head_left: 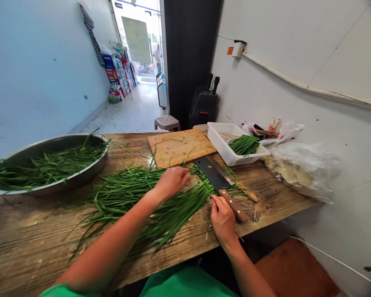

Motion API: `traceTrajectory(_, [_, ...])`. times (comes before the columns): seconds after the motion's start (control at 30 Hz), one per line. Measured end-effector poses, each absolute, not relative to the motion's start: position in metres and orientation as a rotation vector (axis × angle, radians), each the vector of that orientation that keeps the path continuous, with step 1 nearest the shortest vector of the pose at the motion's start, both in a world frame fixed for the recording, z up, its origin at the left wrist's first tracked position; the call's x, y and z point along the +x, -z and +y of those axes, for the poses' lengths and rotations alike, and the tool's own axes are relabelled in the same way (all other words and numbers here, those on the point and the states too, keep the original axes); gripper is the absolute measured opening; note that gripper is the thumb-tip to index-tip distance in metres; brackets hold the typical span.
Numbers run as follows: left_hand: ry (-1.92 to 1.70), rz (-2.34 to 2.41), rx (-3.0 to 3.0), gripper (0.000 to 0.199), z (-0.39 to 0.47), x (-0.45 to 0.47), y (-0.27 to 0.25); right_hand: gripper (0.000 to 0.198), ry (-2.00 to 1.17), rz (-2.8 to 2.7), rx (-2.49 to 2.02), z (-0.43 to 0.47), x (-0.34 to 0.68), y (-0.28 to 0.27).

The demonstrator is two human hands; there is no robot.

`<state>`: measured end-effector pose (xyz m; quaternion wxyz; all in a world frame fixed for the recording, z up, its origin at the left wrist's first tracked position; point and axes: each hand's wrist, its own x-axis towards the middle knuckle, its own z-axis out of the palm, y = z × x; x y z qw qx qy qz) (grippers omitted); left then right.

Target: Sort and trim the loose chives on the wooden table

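Note:
Garlic chives lie in a wide green spread on the wooden table. My left hand is over their upper part with its fingers pinched together; what is between them, if anything, is too small to make out. Beside the chives' right-hand ends, my right hand is closed. A thin bamboo skewer pokes out behind it, and the rest is hidden in the fist. The cleaver lies flat just to the right, its brown handle close to my right hand. Several loose skewers rest beyond the blade.
A wooden cutting board lies at the far side. Behind the cleaver, a white plastic tub holds skewered chives. A large metal basin of greens stands at left. Plastic bags sit against the right wall.

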<state>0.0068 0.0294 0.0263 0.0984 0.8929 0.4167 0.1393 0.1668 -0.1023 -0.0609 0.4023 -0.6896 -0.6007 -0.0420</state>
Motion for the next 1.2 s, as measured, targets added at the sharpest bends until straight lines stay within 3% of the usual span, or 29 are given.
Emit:
traceTrajectory(0.1, [-0.332, 1.768, 2.623, 0.045, 0.047, -0.015, -0.041, 0.028, 0.114, -1.515, -1.747, -0.102, 0.167, 0.061])
traceTrajectory(0.2, [-0.049, 1.927, 2.577, 0.047, 0.057, -0.030, -0.039, 0.028, 0.117, -1.515, -1.750, -0.102, 0.167, 0.061])
traceTrajectory(0.33, [0.111, 1.847, 2.557, 0.034, 0.059, -0.033, -0.033, 0.029, 0.126, -1.509, -1.734, -0.102, 0.167, 0.061])
traceTrajectory(0.5, [-0.125, 1.808, 2.612, 0.029, 0.059, -0.029, -0.036, 0.029, 0.132, -1.517, -1.733, -0.102, 0.167, 0.061])
traceTrajectory(0.67, [-0.089, 1.649, 2.515, 0.019, 0.066, -0.032, -0.026, 0.028, 0.113, -1.513, -1.731, -0.102, 0.167, 0.060])
traceTrajectory(0.87, [-0.282, 1.476, 2.414, 0.019, 0.070, -0.041, -0.033, 0.028, 0.101, -1.509, -1.716, -0.103, 0.166, 0.059])
traceTrajectory(1.07, [0.173, 1.525, 2.456, 0.014, 0.065, -0.068, -0.060, 0.028, 0.084, -1.515, -1.718, -0.102, 0.167, 0.060])
traceTrajectory(1.2, [-0.124, 1.607, 2.566, 0.021, 0.065, -0.054, -0.059, 0.029, 0.072, -1.529, -1.706, -0.102, 0.168, 0.062])
